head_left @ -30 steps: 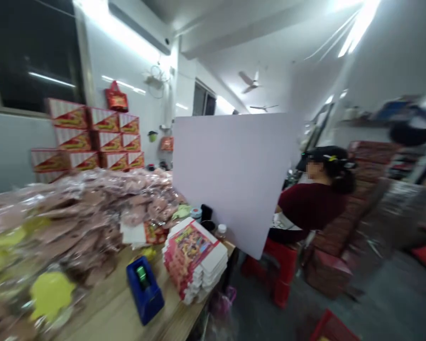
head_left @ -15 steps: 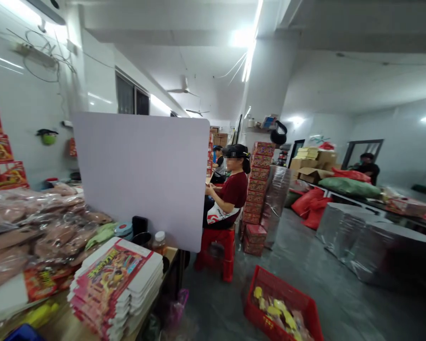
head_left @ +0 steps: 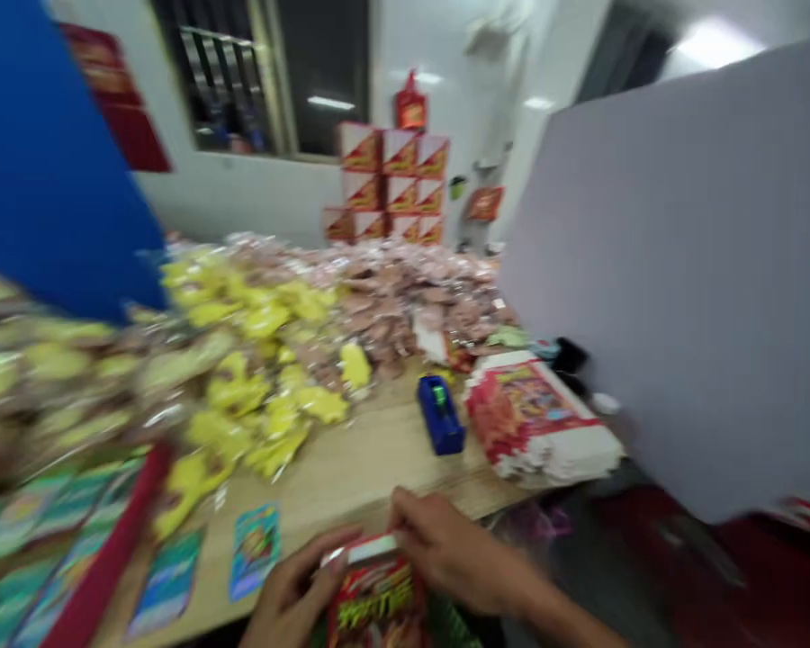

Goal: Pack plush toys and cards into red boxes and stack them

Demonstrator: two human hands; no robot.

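Messy counter (head_left: 371,450) ahead; red box (head_left: 378,607) sits between left hand (head_left: 284,605), fingers closed on its left side, and right hand (head_left: 440,542), pinching its top-right corner.

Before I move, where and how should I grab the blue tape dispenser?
Probably pinch the tape dispenser across its long sides, near end, from the left and above: its body is narrow, tabletop lies left, and the carton stack sits close on its right.

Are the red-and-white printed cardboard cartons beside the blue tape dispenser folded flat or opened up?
Folded flat: the red-and-white printed cardboard cartons lie stacked in thin layers, white edges overlapping.
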